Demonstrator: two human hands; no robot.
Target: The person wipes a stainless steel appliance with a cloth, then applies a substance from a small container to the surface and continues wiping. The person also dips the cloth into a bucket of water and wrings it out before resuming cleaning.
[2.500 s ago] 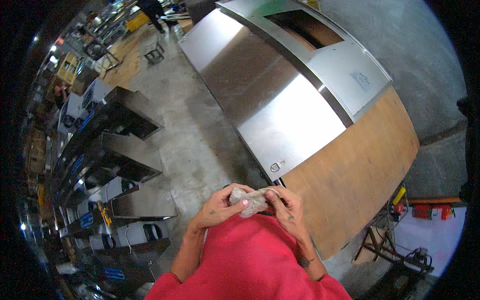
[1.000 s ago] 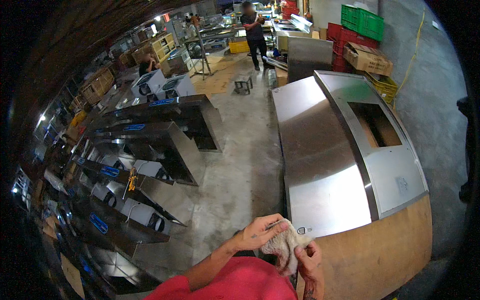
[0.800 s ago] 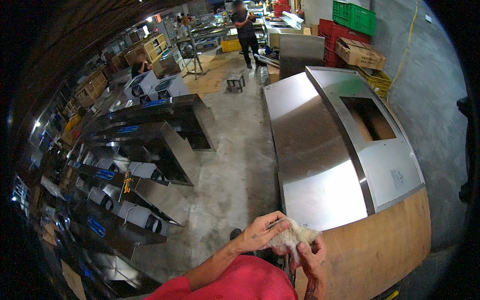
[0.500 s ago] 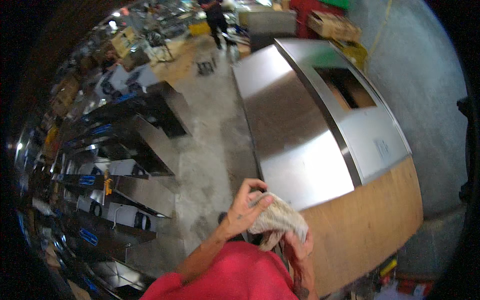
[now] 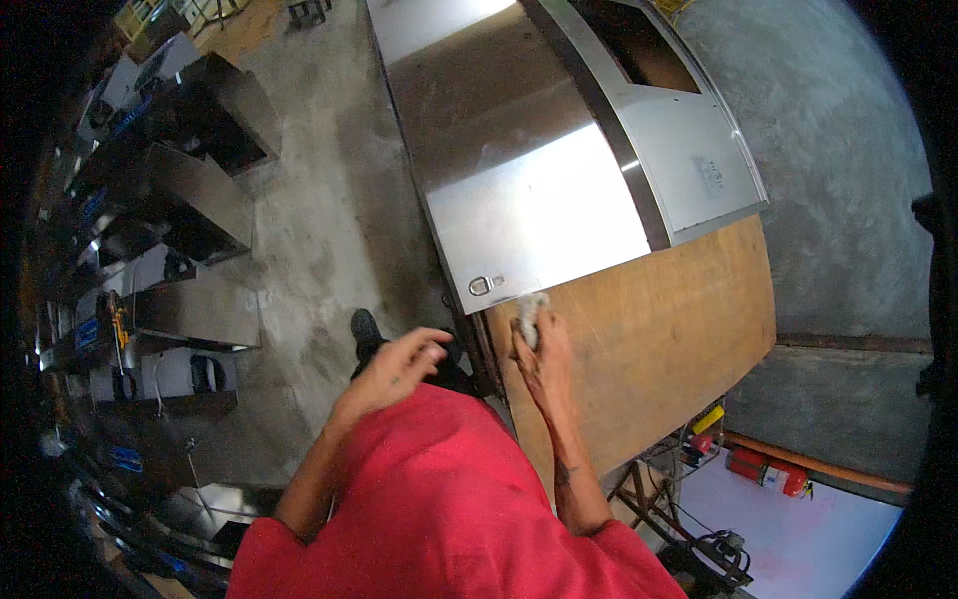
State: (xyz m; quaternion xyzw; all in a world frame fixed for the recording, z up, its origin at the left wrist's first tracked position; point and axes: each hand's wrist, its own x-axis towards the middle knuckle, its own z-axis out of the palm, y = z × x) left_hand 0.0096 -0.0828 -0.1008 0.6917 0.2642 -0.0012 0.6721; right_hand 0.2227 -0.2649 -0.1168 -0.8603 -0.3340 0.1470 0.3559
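A: ok so where's the rag [image 5: 533,317] here?

B: right hand [image 5: 542,357] has it, fingers closed around a scrunched-up bit that pokes out at 12 o'clock from the hand. It's above the wooden board [image 5: 659,324], just beside the near edge of the shiny metal panel [image 5: 544,210]. Can't tell if it's touching either one.

A: and the left hand [image 5: 399,371]?

B: at 9 o'clock from the right one, well apart from the rag. Grip's loose, fingers only half bent. There's a dark shoe [image 5: 365,325] at 11 o'clock from it.

A: anything else close?

B: metal latch [image 5: 482,286] on the panel's corner, 10 o'clock from the rag. Red fire extinguisher [image 5: 783,477] well off at 4 o'clock.
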